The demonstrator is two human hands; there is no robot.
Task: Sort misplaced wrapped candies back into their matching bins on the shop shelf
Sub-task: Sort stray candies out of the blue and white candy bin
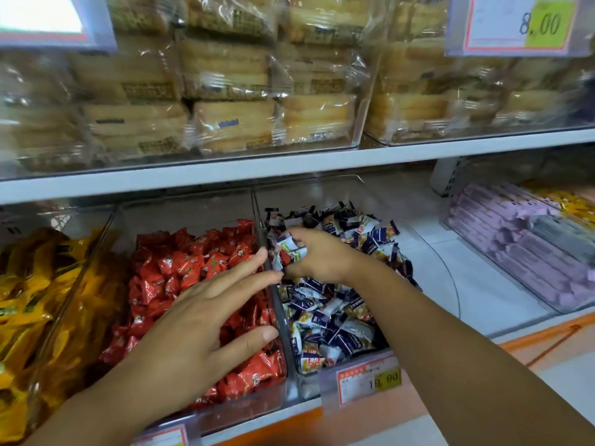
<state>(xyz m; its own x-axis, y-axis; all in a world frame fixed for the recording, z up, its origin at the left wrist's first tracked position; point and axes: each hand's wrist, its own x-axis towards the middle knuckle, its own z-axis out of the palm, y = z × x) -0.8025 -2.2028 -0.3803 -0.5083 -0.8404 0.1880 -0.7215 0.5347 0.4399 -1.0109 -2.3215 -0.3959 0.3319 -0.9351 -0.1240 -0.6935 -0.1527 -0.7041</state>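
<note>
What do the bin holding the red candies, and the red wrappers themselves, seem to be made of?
The clear rectangular bin looks like rigid transparent plastic, glossy: the candies show through its walls, and its edges catch light. The red candy wrappers look like thin shiny plastic film, perhaps foil-lined: they are crinkled, with bright glints.

Clear glossy plastic bins [279, 320]; shiny crinkled foil on red candies [180, 268]; glossy film on cakes [225, 123] at twelve o'clock; smooth white shelf [418, 149].

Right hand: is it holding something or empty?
Holding: the right hand grips a small bunch of wrapped candies over the blue-and-white candy bin.
</note>
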